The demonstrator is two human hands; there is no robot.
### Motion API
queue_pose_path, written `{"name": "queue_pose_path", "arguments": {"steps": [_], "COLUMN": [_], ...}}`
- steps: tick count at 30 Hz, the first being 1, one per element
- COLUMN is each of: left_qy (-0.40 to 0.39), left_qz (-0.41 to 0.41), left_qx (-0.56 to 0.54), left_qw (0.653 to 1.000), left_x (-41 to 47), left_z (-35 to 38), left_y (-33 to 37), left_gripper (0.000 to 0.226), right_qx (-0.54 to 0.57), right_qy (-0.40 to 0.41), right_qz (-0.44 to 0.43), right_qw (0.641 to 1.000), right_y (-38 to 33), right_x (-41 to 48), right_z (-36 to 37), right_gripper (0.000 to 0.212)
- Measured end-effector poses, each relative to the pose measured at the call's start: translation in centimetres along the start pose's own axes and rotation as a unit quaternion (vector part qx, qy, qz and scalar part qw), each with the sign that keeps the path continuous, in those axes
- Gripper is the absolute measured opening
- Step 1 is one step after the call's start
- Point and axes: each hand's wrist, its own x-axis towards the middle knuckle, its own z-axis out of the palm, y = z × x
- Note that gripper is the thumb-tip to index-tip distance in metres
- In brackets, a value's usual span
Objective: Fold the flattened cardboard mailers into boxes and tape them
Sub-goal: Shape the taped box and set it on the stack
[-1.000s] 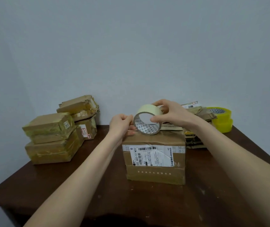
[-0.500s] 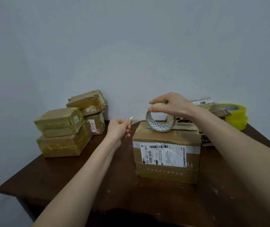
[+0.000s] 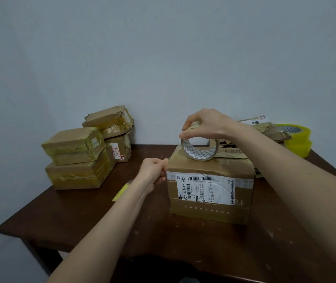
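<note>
Dim, flat indoor light is falling evenly on the pale wall [image 3: 163, 58], which is darkening toward the frame's corners. A soft shadow is pooling around the base of the box [image 3: 210, 209] on the dark table [image 3: 77, 223], taped parcels [image 3: 75, 160] are catching a faint sheen, and the wide lens is stretching the forearms [image 3: 106, 231] nearest the camera

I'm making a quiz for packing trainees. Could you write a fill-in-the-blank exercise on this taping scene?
1. The right hand holds the tape roll upright on top of the labelled ____.
2. The left hand pinches the tape end by the upper ____ corner of the box.
3. The two stacked spare rolls at the far right of the table are ____ in colour.

Missing words: box; left; yellow.
</note>
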Motion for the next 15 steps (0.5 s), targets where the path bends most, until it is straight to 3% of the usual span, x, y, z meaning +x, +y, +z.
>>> {"name": "queue_pose_path", "arguments": {"steps": [5, 8, 10, 12, 13, 15], "left_qy": [-0.042, -0.067, -0.018, 0.001, -0.032, -0.113], "left_qz": [0.051, 0.043, 0.136, 0.230, 0.258, 0.281], "left_qx": [0.156, 0.343, 0.326, 0.211, 0.192, 0.257], "left_qw": [0.986, 0.936, 0.935, 0.950, 0.946, 0.918], "left_x": [0.4, 1.2, 0.8, -0.4, -1.1, -2.5], "left_z": [0.5, -0.5, -0.8, -0.8, -0.5, 0.6], "left_y": [0.6, 0.0, 0.0, 1.3, 2.3, 3.7], "left_gripper": [0.019, 0.051, 0.049, 0.048, 0.056, 0.080], "right_qx": [0.015, 0.012, 0.028, 0.075, 0.118, 0.230], "right_qy": [0.018, 0.022, 0.017, 0.011, 0.017, 0.049], "right_qz": [-0.005, -0.005, -0.007, 0.000, 0.016, 0.069], "right_qw": [1.000, 1.000, 0.999, 0.997, 0.993, 0.969], "right_y": [0.7, 0.3, 0.4, 1.0, 1.4, 2.3], "right_x": [-0.7, -1.1, -1.5, -2.0, -2.2, -2.7], "right_z": [1.1, 1.2, 1.1, 1.2, 1.4, 1.8], "right_gripper": [0.039, 0.045, 0.052, 0.062, 0.065, 0.066]}}
